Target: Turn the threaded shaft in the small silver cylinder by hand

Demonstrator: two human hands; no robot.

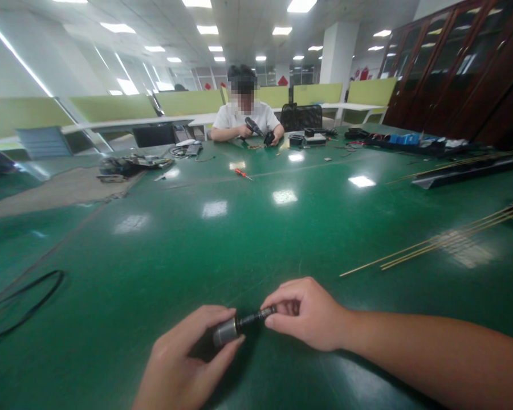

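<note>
Low in the head view, my left hand [188,356] pinches a short grey metal cylinder [226,332] between thumb and fingers. A thinner black rod [251,319] runs out of the cylinder's right end, in line with it. The fingertips of my right hand [310,313] are closed round the rod's far end. I cannot tell whether cylinder and rod are one piece or two fitted together. Both hands are just over the green tabletop [256,245].
Long thin brass-coloured rods [436,245] lie at the right, near a dark metal channel [474,171]. A black cable [38,296] loops at the left. Further off lie a red screwdriver [241,173] and electronic parts [132,165]. Across the table, a person [265,117] holds a power drill [253,125].
</note>
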